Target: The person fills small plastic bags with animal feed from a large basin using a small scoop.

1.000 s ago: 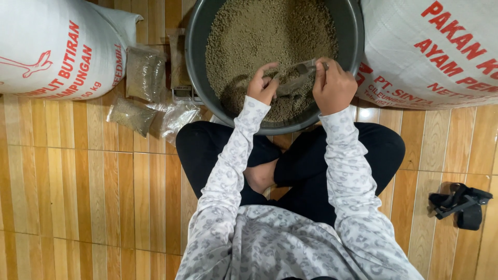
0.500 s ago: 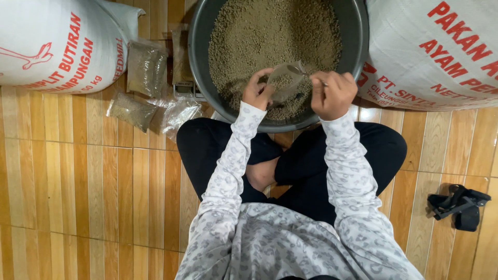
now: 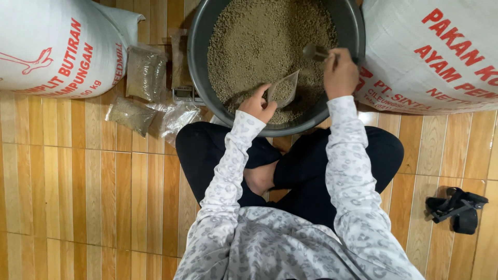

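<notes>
The left hand (image 3: 257,105) gripped a small clear plastic bag (image 3: 284,89), part-filled with pellets, mouth tilted up and to the right. The right hand (image 3: 340,72), just right of and beyond it, closed on a grey metal scoop (image 3: 315,51) pointing left, its bowl above the bag's mouth. Both sat over the near part of a big round grey basin (image 3: 197,78) of olive-brown pelleted feed (image 3: 259,41). Filled clear bags (image 3: 147,72) lay on the wooden floor (image 3: 67,197) to the left, between white woven sacks (image 3: 52,46).

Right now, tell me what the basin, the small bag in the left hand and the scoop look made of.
Basin: grey plastic, it seems, matte and smooth. Small bag: clear thin plastic film, the pellets showing through. Scoop: possibly metal, dull grey sheen; too small to be sure.
</notes>
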